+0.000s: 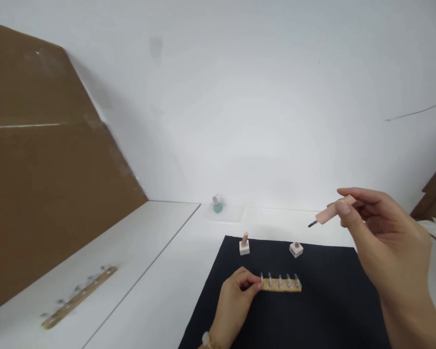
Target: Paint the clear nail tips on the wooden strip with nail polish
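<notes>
In my right hand is a pink nail polish brush, gripped by its cap handle, its dark bristle tip pointing down and left in the air. My left hand pinches the left end of a wooden strip that carries several clear nail tips standing upright. Behind the strip, an uncapped white square polish bottle stands on the black cloth. To its left is another white bottle with its pinkish cap on.
A teal polish bottle leans in a clear tray by the wall. At left, a second wooden strip with several nail tips lies on the white table. A brown board rises on the left; white tissue is at far right.
</notes>
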A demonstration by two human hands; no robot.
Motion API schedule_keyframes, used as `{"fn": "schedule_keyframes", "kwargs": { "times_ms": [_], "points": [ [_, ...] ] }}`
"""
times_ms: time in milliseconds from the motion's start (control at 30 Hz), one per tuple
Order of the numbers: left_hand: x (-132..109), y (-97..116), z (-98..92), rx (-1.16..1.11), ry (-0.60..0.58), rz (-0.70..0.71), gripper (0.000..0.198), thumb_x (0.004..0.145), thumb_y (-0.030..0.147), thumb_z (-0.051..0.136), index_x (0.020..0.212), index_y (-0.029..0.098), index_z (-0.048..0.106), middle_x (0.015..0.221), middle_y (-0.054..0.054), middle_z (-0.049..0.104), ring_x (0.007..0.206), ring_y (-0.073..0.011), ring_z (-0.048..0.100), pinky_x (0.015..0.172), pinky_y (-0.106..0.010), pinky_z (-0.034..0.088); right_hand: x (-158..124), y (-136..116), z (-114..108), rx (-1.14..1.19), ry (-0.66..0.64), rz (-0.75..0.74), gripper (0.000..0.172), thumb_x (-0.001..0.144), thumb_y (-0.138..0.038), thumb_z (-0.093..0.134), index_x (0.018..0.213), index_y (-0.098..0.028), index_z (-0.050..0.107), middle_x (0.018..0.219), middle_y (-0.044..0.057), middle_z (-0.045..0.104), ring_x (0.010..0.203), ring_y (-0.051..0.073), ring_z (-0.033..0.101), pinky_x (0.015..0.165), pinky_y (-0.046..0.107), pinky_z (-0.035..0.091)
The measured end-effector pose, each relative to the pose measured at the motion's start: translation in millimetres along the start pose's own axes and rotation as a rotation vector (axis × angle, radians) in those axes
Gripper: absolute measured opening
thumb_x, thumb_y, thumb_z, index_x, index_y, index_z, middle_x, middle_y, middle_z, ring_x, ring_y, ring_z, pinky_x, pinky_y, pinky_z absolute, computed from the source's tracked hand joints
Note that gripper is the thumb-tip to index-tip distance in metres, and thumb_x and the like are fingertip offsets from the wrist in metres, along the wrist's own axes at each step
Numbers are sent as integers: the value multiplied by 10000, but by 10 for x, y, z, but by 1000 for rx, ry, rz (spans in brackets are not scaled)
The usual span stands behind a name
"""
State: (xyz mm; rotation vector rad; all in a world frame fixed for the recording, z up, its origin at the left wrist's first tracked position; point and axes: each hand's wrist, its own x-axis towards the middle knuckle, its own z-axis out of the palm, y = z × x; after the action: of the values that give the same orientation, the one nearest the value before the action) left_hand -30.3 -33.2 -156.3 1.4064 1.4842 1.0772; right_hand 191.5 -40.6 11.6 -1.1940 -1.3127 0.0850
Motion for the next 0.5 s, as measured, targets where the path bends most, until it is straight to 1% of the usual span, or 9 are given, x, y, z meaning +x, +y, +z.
{"fn": "schedule_keyframes", "kwargs": {
  "times_ms": [133,267,333,367,400,433,467,500],
  "points": [
    [-5,11,12,19,-3,-2,205,704,352,694,571,200,730,687,1,596,639,-191,568,624,-303,426,-3,0,17,-17,-29,14,191,964,-426,689,1091,-287,722,755,4,785,775,222,665,807,383,549],
    [-11,17,16,37,-7,-7,218,708,369,682,577,203,736,696,-2,597,645,-193,572,631,-302,434,23,55,13,-37,-38,-26,177,968,-419,678,1082,-288,711,742,-3,784,768,214,680,795,361,554],
    [-9,11,13,46,-18,-7,217,708,373,680,581,205,732,692,-2,601,637,-194,570,623,-301,430,64,121,5,-32,-104,-33,162,971,-397,671,1078,-279,700,731,-7,778,745,205,684,758,338,556],
    [-6,7,10,51,-24,-7,214,707,375,679,583,206,728,689,-1,603,634,-195,566,619,-301,426,90,171,4,-35,-176,-24,151,973,-387,665,1069,-274,694,727,-10,776,735,201,686,734,327,554],
    [-2,1,7,56,-28,-8,207,704,374,678,591,207,726,684,-1,605,631,-195,560,616,-301,422,119,232,6,-50,-279,-5,136,977,-377,653,1053,-270,688,731,-12,777,735,199,689,717,319,549],
    [3,-5,3,60,-32,-9,196,699,372,678,607,207,729,676,1,606,628,-196,552,614,-301,419,146,305,13,-73,-401,26,125,982,-372,637,1030,-268,686,739,-14,779,744,198,692,707,314,541],
    [9,-11,0,64,-36,-12,185,695,369,677,630,206,735,667,3,605,625,-195,546,614,-302,418,171,388,26,-96,-551,71,126,991,-369,614,1021,-265,680,756,-13,786,773,202,701,702,315,531],
    [14,-18,-2,67,-41,-15,181,691,368,677,649,204,742,656,7,601,620,-194,538,611,-301,417,190,478,45,-110,-688,111,133,999,-355,587,1014,-258,676,788,-6,795,793,203,707,727,325,526]
  ]
}}
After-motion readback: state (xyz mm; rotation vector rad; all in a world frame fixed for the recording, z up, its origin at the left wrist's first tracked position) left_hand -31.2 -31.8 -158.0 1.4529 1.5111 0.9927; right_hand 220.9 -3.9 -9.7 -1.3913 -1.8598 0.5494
